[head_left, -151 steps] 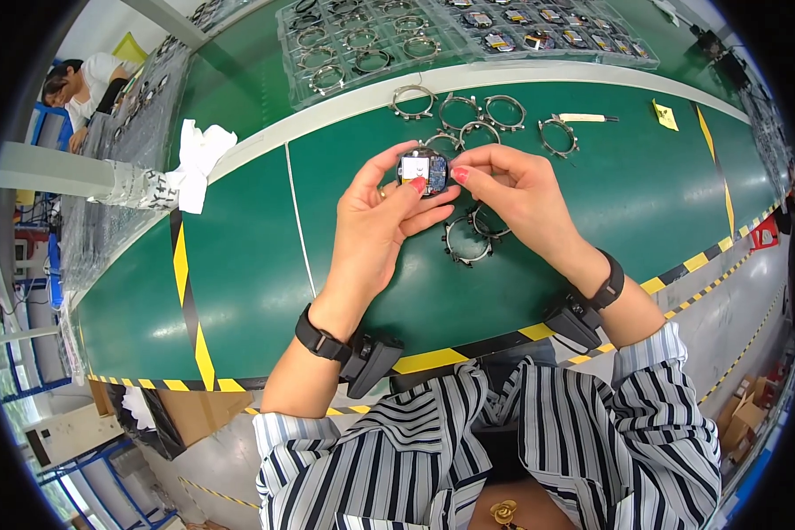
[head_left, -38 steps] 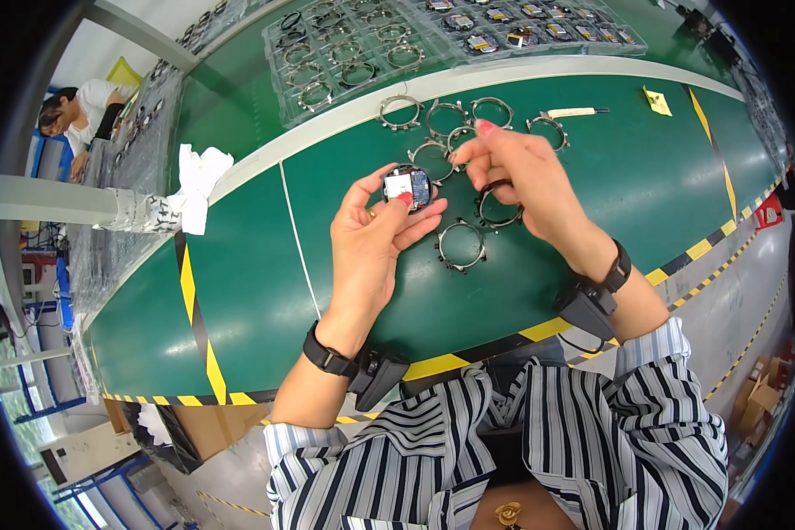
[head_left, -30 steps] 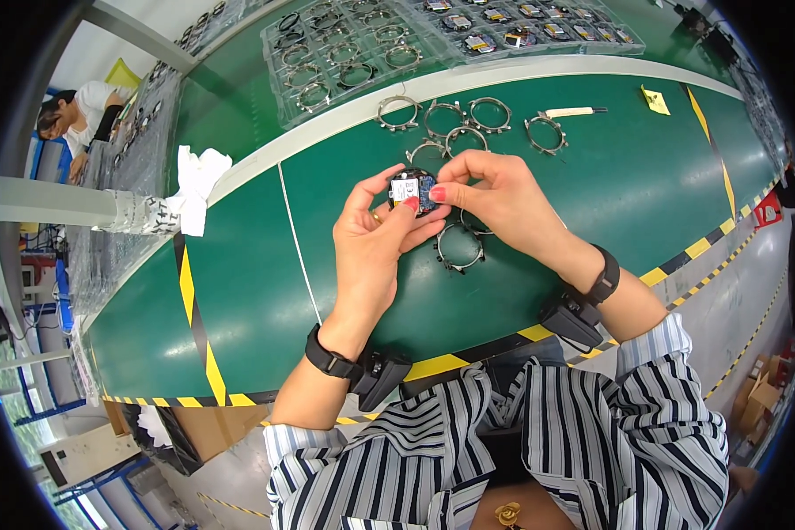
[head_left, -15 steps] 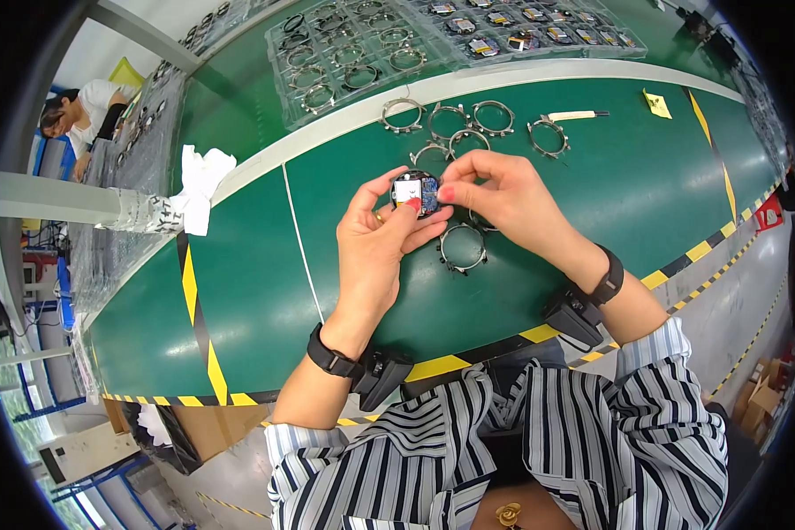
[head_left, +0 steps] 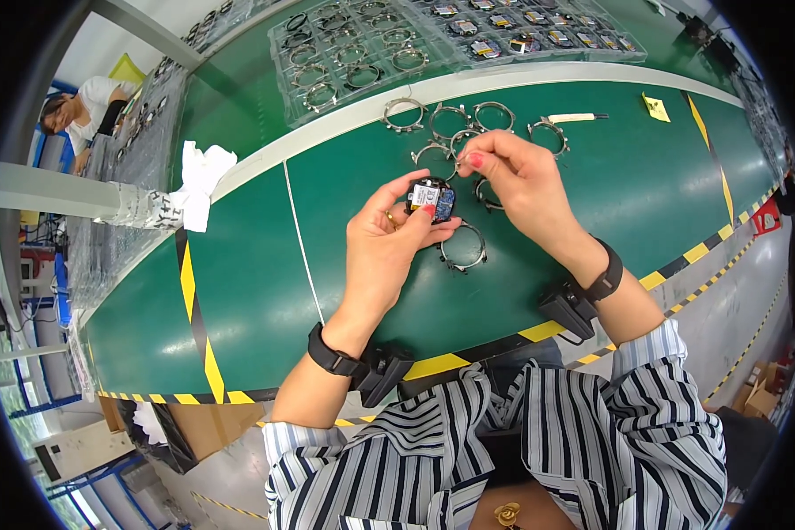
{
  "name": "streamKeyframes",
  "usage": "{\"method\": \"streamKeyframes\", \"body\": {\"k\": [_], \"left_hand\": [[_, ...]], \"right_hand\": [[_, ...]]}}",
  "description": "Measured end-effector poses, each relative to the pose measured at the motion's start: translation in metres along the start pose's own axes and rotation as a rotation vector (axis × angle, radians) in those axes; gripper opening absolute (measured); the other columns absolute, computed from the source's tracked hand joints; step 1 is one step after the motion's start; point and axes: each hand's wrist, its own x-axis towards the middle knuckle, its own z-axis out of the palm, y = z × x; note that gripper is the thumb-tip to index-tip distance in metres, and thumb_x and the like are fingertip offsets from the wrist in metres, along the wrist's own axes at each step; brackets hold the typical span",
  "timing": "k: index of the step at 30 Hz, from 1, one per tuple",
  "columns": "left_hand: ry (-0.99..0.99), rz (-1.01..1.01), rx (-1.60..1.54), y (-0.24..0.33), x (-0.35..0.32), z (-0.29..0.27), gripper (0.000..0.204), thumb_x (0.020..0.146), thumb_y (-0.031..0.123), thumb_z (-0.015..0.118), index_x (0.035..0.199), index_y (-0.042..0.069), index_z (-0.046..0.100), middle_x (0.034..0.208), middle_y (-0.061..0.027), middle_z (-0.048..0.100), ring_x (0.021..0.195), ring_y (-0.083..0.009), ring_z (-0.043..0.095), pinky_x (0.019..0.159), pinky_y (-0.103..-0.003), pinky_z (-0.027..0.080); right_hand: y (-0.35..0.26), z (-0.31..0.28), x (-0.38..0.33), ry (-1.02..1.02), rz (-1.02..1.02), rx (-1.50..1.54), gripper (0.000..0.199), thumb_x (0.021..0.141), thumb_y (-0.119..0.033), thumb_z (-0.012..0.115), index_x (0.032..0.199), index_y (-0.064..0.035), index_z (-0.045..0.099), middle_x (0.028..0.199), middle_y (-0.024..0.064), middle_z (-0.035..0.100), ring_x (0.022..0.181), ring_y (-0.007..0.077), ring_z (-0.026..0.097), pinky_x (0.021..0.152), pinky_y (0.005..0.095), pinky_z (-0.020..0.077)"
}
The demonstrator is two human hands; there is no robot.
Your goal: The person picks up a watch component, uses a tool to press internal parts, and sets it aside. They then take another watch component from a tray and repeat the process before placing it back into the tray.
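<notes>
A round watch module (head_left: 431,201), black-rimmed with a pale labelled battery and a blue circuit board, rests in my left hand (head_left: 382,243). The left thumb presses on its face while the fingers curl round its edge. Up and to the right of the module, apart from it, is my right hand (head_left: 526,190), thumb and forefinger pinched together. Whatever sits in that pinch is hidden or too small to name. Several metal watch case rings lie around both hands, among them one ring (head_left: 483,256) below the module and another ring (head_left: 404,129) farther back.
A white-handled pen-like tool (head_left: 574,117) and a yellow note (head_left: 655,107) lie at the back right. Beyond the pale ledge (head_left: 503,74) stand clear trays (head_left: 283,81) of rings and modules. White cloth (head_left: 205,181) hangs on a post at left; a person (head_left: 88,110) sits beyond.
My right hand has drawn away from the module, up and slightly right, still pinched. My left hand has shifted a little right with the module, which is now tilted.
</notes>
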Motion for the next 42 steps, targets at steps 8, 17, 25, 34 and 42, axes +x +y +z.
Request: {"method": "streamKeyframes", "body": {"k": [8, 17, 25, 34, 42], "left_hand": [[-0.018, -0.029, -0.038, 0.001, 0.000, 0.002, 0.029, 0.086, -0.003, 0.049, 0.115, -0.003, 0.046, 0.087, -0.0098, 0.060, 0.080, -0.0210, 0.064, 0.070, -0.027, 0.055], [-0.022, 0.100, 0.072, -0.005, 0.004, -0.004, 0.026, 0.084, -0.001, 0.052, 0.109, -0.004, 0.047, 0.090, -0.0062, 0.058, 0.078, -0.0140, 0.061, 0.068, -0.026, 0.054], [-0.023, 0.164, -0.028, -0.004, 0.002, -0.001, 0.032, 0.083, -0.004, 0.054, 0.115, -0.002, 0.050, 0.095, -0.0058, 0.057, 0.084, -0.0093, 0.057, 0.069, -0.024, 0.052], [-0.016, 0.235, 0.198, -0.008, 0.002, -0.005, 0.035, 0.080, -0.005, 0.059, 0.113, -0.004, 0.051, 0.091, -0.0043, 0.056, 0.082, -0.0084, 0.056, 0.070, -0.020, 0.048], [0.044, 0.277, 0.245, -0.007, -0.002, 0.000, 0.027, 0.079, -0.008, 0.058, 0.104, -0.003, 0.051, 0.092, -0.0058, 0.055, 0.079, -0.0087, 0.055, 0.063, -0.021, 0.048]], "right_hand": [[-0.006, -0.006, 0.004, -0.127, 0.242, -0.054, 0.010, 0.087, -0.009, 0.053, 0.086, 0.0010, 0.055, 0.077, 0.0017, 0.057, 0.070, 0.0066, 0.051, 0.064, 0.0207, 0.0411], [-0.001, 0.003, 0.001, -0.119, 0.103, 0.053, 0.007, 0.086, -0.006, 0.056, 0.088, 0.0006, 0.056, 0.081, -0.0001, 0.057, 0.069, 0.0041, 0.049, 0.061, 0.0178, 0.0393], [-0.007, 0.001, -0.002, -0.174, 0.204, 0.036, 0.012, 0.085, -0.007, 0.058, 0.094, 0.0009, 0.058, 0.088, 0.0005, 0.058, 0.068, 0.0019, 0.050, 0.059, 0.0165, 0.0413], [-0.009, 0.008, -0.006, -0.116, 0.004, 0.019, 0.007, 0.081, -0.003, 0.061, 0.086, 0.0014, 0.061, 0.085, 0.0008, 0.059, 0.070, 0.0026, 0.053, 0.059, 0.0167, 0.0424], [-0.006, 0.001, -0.001, -0.160, 0.284, 0.052, 0.010, 0.083, -0.007, 0.059, 0.087, 0.0012, 0.062, 0.070, -0.0038, 0.055, 0.063, 0.0010, 0.050, 0.053, 0.0159, 0.0380]]}}
